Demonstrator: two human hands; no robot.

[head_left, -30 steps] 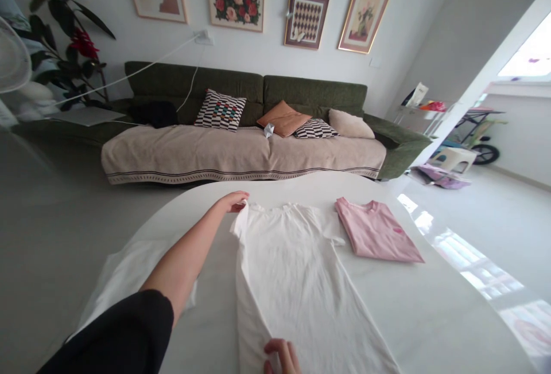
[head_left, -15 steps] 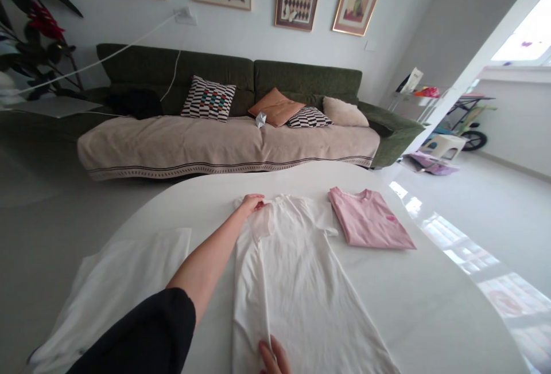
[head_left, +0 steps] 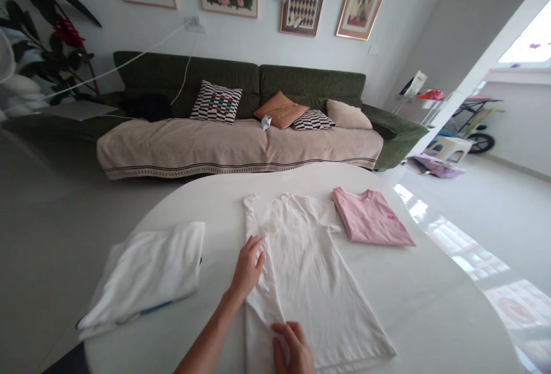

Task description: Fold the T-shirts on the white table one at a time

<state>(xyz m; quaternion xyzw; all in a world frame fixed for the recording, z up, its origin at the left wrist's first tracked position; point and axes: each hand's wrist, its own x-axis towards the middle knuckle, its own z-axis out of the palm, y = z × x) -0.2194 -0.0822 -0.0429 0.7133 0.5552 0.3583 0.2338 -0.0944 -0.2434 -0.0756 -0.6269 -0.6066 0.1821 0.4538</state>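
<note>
One white shirt (head_left: 314, 288) lies lengthwise, neck pointing away; left hand (head_left: 248, 265) unclenched over its fold, right hand (head_left: 295, 348) curled, grip undeterminable; tabletop (head_left: 422, 299) extends beyond its right edge.

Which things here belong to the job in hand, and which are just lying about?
In the job: left hand, right hand, white shirt; probably folded pink shirt and folded white garment too.

Just lying about: orange cushion, checked cushion, throw, stool.

Left hand (head_left: 248, 268) blocking centre, tabletop (head_left: 422, 311) passable (right)
</note>
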